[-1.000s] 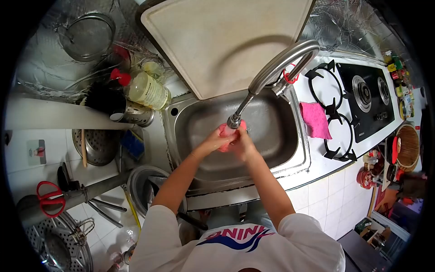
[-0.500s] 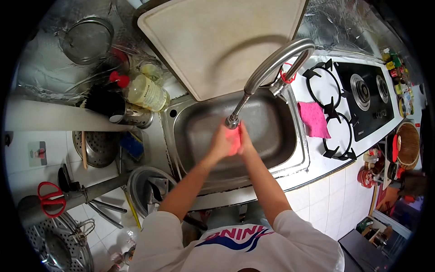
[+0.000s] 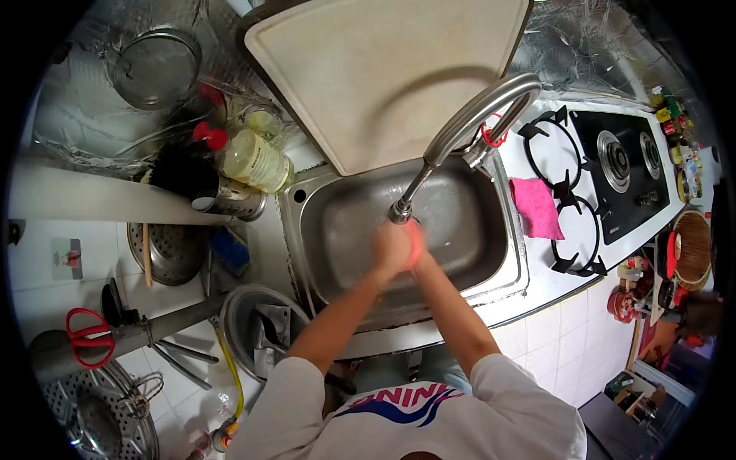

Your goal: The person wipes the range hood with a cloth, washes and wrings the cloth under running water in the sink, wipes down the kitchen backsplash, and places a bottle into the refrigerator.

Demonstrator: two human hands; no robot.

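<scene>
Both hands are close together under the tap [image 3: 399,211], inside the steel sink [image 3: 460,261]. My left hand [image 3: 392,249] is closed over a coral-pink piece [image 3: 415,242] that looks like a soft cloth. Only a strip of it shows, along the right edge of that hand. My right hand [image 3: 422,264] is behind and beside the left, pressed to the same cloth, with its fingers mostly hidden. Smeared edges around the hands make single fingers hard to make out.
A large cutting board [image 3: 383,69] leans behind the sink. To the right, a bright pink cloth [image 3: 538,208] lies beside the loose pan supports [image 3: 576,230] and the gas hob [image 3: 619,172]. A soap bottle [image 3: 257,162] and a grey bucket [image 3: 238,322] stand at the left.
The hands have come together, with my left hand now covering most of the coral-pink cloth that showed between them. The whole view has shifted slightly.
</scene>
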